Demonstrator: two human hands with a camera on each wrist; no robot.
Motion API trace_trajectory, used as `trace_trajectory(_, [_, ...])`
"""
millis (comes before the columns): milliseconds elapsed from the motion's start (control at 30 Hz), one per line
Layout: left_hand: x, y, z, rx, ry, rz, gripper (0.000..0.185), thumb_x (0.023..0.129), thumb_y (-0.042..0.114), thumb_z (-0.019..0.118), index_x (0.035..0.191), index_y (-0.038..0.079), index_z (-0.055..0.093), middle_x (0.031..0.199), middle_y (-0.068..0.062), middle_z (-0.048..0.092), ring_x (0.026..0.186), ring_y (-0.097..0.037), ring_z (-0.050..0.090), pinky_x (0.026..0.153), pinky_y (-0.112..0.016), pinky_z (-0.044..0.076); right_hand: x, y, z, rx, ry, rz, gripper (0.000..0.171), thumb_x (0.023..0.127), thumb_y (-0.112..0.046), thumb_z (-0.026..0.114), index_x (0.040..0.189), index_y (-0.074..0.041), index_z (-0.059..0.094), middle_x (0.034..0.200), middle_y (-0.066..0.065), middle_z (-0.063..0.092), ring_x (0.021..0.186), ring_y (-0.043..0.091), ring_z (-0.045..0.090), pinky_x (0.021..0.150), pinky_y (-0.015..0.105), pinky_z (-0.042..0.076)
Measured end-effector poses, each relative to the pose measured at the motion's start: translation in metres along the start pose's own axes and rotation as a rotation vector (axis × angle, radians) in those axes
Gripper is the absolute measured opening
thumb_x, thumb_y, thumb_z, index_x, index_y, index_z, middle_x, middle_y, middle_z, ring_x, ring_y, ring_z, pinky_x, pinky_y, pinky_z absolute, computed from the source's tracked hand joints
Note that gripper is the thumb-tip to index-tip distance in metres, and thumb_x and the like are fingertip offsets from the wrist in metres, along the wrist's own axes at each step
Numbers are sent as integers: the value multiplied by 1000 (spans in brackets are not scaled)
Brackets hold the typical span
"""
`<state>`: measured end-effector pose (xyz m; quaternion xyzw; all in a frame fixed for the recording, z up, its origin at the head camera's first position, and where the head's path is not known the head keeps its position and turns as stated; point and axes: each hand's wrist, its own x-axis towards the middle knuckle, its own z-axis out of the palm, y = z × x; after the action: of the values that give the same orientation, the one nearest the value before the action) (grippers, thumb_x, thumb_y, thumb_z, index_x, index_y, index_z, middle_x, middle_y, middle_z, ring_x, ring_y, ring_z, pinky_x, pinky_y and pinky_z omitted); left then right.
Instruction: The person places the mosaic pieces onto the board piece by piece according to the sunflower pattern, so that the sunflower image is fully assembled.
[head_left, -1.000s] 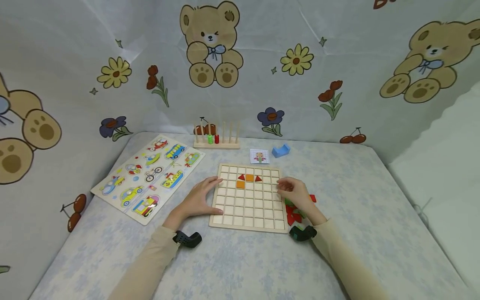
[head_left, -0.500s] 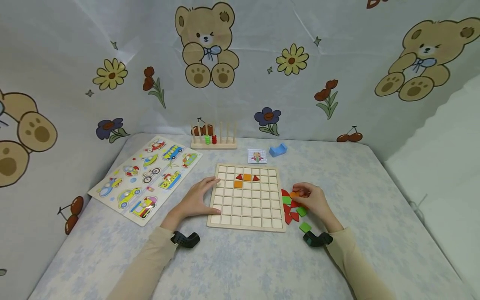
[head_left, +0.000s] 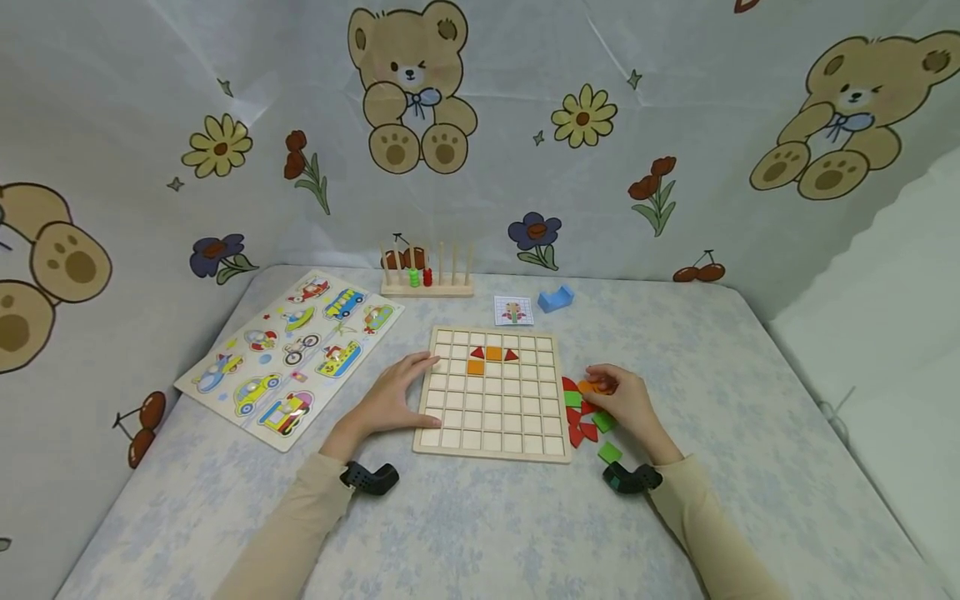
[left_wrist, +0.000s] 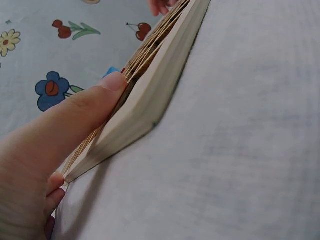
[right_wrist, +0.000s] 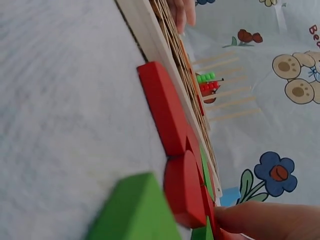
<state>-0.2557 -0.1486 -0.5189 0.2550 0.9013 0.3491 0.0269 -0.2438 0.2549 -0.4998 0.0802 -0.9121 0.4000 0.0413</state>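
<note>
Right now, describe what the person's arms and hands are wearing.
Both arms are covered in long, plain cream-beige sleeves that end at the wrists. The left hand and right hand are bare, with no gloves or rings visible. Each wrist carries a small dark angular device: a black one on the left, a dark greenish-black one on the right. No cables show.

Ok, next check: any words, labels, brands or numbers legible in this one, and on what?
"Be": red letters cut off at the edge of the right wrist view, on the printed backdrop cloth; nothing more of them can be read.
Small pattern card behind the grid board: a picture only, too small to show any text.
Vehicle puzzle board: pictures only, no lettering can be made out.
Nothing else bears readable text.
</note>
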Motion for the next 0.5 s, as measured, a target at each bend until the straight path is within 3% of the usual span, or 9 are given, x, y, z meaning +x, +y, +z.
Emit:
trace_trajectory(333, [1,-2,1,-5,6,7,105,63,58,81,149,20,33,154,-6,30,142,-33,30,113,-58,23,4,-7,1,34,23,46,36,83,-9,73,116,1,64,103,19,66,82,16,55,69,17,48])
trace_trajectory(500, [1,-2,2,-6,6,-1,105,63,57,81,149,22,33,154,-5,30,142,-32,29,113,-58,23,13,-30,12,83,8,-14,36,82,-7,73,116,2,64,100,20,67,79,16,58,68,20,49])
